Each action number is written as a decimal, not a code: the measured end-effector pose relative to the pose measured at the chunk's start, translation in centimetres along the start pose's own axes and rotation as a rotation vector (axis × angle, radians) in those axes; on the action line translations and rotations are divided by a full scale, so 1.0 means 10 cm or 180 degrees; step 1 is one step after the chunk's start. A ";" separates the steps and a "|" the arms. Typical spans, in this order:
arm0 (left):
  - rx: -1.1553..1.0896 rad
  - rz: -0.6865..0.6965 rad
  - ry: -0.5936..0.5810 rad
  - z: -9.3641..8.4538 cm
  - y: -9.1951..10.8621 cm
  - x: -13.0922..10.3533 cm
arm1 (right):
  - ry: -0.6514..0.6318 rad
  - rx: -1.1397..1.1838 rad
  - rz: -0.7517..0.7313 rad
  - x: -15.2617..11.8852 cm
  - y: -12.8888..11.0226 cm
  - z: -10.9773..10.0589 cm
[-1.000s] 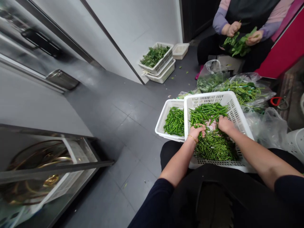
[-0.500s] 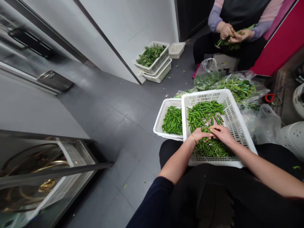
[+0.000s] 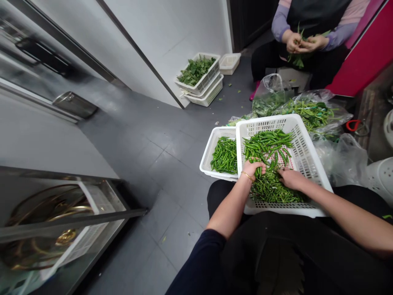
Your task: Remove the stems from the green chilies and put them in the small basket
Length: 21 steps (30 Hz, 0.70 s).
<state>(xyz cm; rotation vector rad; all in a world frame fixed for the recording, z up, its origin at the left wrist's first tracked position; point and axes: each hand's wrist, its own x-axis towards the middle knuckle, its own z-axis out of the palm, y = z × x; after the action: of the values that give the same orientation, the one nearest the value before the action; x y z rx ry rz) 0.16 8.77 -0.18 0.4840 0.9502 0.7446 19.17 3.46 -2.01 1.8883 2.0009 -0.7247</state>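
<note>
The green peppers [image 3: 267, 141] lie in the large white basket [image 3: 317, 164], heaped toward its far left corner, with a few loose ones scattered by the middle where the reddish patterned bottom shows through. A finer green pile [image 3: 278, 188] fills the part by the near edge, right up against the person's lap. The left hand [image 3: 254, 167] is curled around a few peppers just inside the left edge, a thin bracelet [image 3: 248, 176] at its wrist. The right hand [image 3: 290, 178] has its fingers bunched narrow, tips down at the finer pile; I can't tell if anything is pinched in them. Half a second ago the two hands met over the middle of the basket; now they've come apart, the right one lower and over to the right. Tucked against the left edge is a smaller white basket [image 3: 208, 143] of more green peppers. Past the far edge sit plastic bags of greens [image 3: 313, 114], with red-handled scissors [image 3: 353, 125] off to their right. Across from the lap, another person [image 3: 316, 24] holds leafy stems [image 3: 297, 59], a few sprigs now poking up above the fingers.
</note>
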 end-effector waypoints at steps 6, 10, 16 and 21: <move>0.0127 -0.0015 -0.0020 0.02 0.00 0.02 | 0.0623 0.0287 -0.0021 0.03 0.39 -0.23; 0.0114 0.0105 -0.0109 0.02 -0.02 0.06 | 0.0600 0.0074 0.0731 0.41 0.36 -0.40; 0.0342 0.0242 -0.0114 -0.03 -0.05 0.06 | 0.0376 0.0228 0.0996 0.57 0.15 -0.37; 0.0825 0.0205 0.0058 0.04 -0.09 0.08 | 0.0359 0.1718 0.0515 0.17 0.04 -0.29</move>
<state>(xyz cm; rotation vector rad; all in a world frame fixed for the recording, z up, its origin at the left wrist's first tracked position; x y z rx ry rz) 1.11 8.74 -1.05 0.7383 1.0581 0.6877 19.75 6.47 -0.58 2.3992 1.8060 -1.2297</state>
